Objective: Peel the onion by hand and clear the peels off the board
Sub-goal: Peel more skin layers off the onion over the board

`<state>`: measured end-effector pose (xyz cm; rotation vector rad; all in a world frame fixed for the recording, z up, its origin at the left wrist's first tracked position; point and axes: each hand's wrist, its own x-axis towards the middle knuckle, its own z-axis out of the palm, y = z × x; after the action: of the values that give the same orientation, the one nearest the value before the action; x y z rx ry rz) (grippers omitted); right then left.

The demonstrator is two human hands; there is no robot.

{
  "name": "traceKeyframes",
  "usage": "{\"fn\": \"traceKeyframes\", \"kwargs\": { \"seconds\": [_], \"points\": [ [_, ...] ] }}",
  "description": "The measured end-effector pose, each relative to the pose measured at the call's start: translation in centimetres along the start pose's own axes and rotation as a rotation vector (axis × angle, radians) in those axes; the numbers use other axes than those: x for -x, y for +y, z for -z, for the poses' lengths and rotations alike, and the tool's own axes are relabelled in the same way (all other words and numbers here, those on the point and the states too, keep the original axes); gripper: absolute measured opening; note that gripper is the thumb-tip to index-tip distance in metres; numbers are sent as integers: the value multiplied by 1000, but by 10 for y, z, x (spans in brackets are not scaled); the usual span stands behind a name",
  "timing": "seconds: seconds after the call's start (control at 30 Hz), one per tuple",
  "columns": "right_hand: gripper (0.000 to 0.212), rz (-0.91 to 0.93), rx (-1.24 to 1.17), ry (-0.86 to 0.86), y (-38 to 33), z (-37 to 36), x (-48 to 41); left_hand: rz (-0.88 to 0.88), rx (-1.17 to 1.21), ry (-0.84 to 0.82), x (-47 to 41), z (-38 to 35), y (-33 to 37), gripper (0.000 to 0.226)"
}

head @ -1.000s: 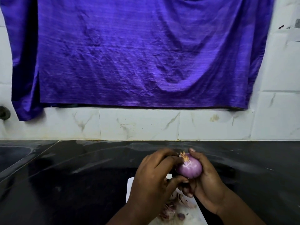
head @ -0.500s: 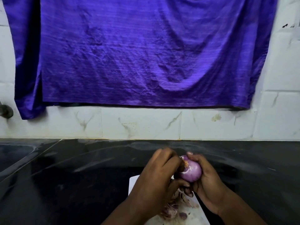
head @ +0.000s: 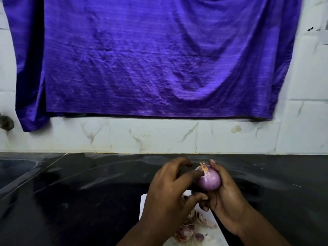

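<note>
Onion: the onion [head: 208,180] is held in the air above the far end of the board [head: 144,201], at about 5 o'clock in the view. Its root tuft [head: 204,167] points to 12 o'clock. The surface looks smooth and pale purple.
Right grip: the right grip [head: 228,199] is closed around the onion from its 3 o'clock side.
Left grip: the left grip [head: 168,190] is curled. One fingertip [head: 199,173] touches the onion at 10 o'clock, just beside the tuft, and the thumb lies below it. It is not possible to tell if a flap of skin is caught.
Peels: the loose peels [head: 188,229] lie on the board, at 6 o'clock from the onion.
Table: the black table [head: 88,183] carries the board.
Step in hand: probably lifting the last skin at the root end.
Doing it well: the nail should go under the dry edge and pull down toward 6 o'clock, while the right grip turns the onion. The scraps should fall on the board.
</note>
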<state>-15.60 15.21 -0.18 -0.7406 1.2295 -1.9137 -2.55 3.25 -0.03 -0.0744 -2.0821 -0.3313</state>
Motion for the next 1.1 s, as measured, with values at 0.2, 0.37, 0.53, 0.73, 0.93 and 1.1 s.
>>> {"fn": "traceKeyframes", "kwargs": {
  "seconds": [0.2, 0.37, 0.53, 0.73, 0.93, 1.1],
  "points": [
    [58, -9, -6, -47, -1, -5, 0, -40, -48, 103, 0, -3, 0, 27],
    [48, 46, -5, -62, -2, -7, 1, 97, 109, 48, -1, -4, -1, 26],
    [44, 49, -52, -58, -1, -8, 0, 185, 274, -4, -1, -7, -2, 30],
    [56, 75, -93, -84, 4, -5, -1, 169, 278, 81, 0, -8, 1, 38],
    [57, 100, -147, -126, 4, -6, -1, 127, 228, 124, -1, -7, 3, 31],
    [60, 96, -55, -56, 7, -5, -4, 112, 181, 32, -3, -4, 2, 30]
  ]
}}
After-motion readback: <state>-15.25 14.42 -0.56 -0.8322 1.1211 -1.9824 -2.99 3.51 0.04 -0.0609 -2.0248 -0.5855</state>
